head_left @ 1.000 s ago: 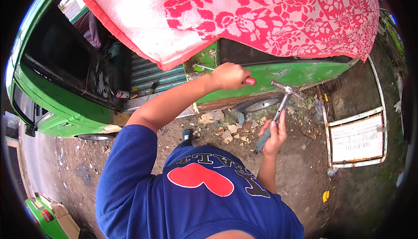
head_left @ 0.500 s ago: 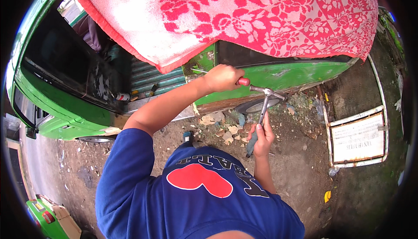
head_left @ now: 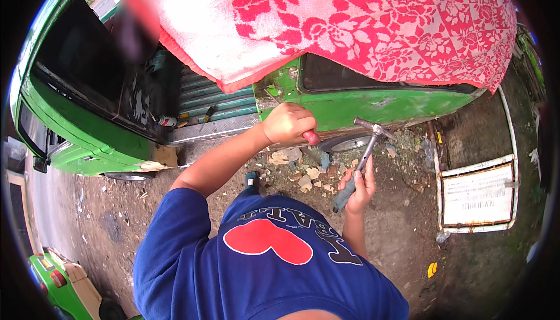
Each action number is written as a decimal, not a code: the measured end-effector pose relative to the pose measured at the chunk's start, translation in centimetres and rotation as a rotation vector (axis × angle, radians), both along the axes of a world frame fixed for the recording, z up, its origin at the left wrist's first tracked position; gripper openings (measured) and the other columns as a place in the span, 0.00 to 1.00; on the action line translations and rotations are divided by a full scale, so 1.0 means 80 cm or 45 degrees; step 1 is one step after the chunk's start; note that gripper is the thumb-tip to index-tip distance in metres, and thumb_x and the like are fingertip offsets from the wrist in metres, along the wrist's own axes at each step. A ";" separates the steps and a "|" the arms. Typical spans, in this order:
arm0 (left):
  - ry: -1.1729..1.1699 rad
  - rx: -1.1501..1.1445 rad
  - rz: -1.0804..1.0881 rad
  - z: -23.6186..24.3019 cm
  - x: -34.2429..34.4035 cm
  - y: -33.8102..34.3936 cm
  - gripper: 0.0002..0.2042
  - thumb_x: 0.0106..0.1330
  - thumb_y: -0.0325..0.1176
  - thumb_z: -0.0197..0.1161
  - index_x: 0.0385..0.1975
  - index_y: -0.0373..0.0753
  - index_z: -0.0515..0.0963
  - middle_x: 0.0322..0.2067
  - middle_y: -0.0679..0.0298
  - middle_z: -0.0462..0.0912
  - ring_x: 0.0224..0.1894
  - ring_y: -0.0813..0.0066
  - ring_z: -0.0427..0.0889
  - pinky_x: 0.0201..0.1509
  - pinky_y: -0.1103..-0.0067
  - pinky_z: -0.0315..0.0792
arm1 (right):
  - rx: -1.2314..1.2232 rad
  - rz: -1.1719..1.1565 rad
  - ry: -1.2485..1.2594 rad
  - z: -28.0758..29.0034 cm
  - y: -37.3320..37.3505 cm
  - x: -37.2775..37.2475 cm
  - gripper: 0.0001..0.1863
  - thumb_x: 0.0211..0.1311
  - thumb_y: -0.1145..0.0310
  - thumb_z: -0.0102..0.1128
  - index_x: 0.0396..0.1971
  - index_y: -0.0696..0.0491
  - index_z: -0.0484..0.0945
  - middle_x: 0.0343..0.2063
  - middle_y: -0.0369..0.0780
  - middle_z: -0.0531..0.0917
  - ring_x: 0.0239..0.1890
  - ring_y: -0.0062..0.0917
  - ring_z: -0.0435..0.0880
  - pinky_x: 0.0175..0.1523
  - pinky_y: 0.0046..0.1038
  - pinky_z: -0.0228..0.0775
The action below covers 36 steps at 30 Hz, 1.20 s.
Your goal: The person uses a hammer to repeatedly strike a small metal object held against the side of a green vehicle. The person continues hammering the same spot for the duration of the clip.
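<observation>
My left hand (head_left: pixel 287 124) is wrapped round a red-handled screwdriver (head_left: pixel 312 138); only the handle end shows clearly, as the hand covers much of the rest. It is held by the corner of the green van's side panel (head_left: pixel 379 109), beside the door opening. In my right hand (head_left: pixel 359 194) is a hammer (head_left: pixel 367 154) with a metal shaft and a grey grip. Its head points up and away, to the right of the screwdriver handle and apart from it.
A red and white floral towel (head_left: pixel 373 23) drapes over the van. Inside the doorway is a ribbed teal floor (head_left: pixel 224 98) with a can (head_left: pixel 167 120) on it. Broken rubble (head_left: pixel 308 181) lies below the panel. A white-framed sign (head_left: pixel 477 194) stands at right; another green vehicle (head_left: pixel 73 285) is at lower left.
The hammer head has moved away to the right from beside the screwdriver's handle end. My left hand, still gripping the screwdriver, has shifted slightly nearer, and the handle end now tilts further down.
</observation>
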<state>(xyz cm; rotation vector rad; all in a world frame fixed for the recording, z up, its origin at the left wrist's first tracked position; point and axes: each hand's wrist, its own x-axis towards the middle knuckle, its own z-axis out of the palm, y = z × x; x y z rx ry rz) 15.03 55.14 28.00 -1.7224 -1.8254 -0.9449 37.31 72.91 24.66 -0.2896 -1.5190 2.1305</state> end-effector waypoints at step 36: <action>-0.505 0.826 0.207 -0.019 0.006 -0.086 0.19 0.59 0.40 0.71 0.19 0.35 0.69 0.22 0.62 0.74 0.23 0.70 0.73 0.27 0.77 0.68 | 0.118 0.284 -0.085 0.005 0.009 -0.012 0.30 0.70 0.74 0.48 0.71 0.56 0.54 0.25 0.38 0.76 0.21 0.20 0.74 0.26 0.22 0.71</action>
